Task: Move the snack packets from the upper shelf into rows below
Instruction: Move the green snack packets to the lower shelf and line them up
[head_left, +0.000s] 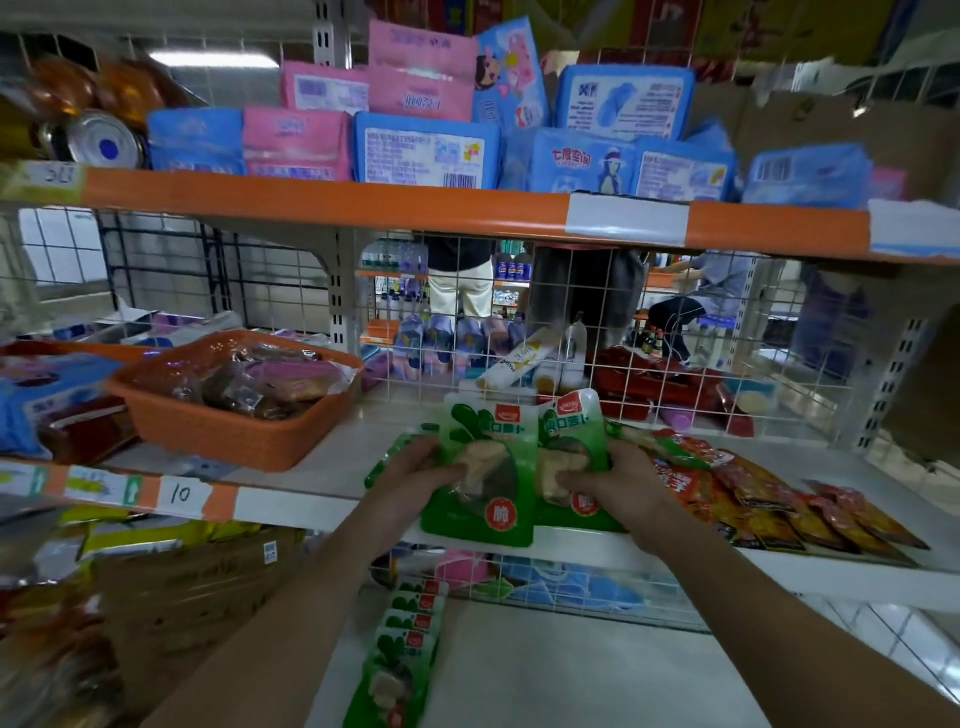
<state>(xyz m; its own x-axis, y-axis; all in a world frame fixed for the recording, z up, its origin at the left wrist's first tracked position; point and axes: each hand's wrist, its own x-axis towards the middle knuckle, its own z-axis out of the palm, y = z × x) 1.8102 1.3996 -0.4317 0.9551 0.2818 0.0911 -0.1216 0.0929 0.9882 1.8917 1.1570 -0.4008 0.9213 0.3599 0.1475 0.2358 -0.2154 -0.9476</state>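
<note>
On shelf (322, 506), hands (418, 470) (618, 488) grip green packets (493, 441).

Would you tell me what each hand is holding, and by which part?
The left hand grips the left green packet by its left edge; the right hand grips the right green packet by its lower right side.

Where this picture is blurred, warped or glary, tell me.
Head view: wide-angle distortion bows the orange shelf edge; the left margin and lower corners smear; the green packets held by left hand and right hand stay fairly sharp; a light strip glares at upper left.
</note>
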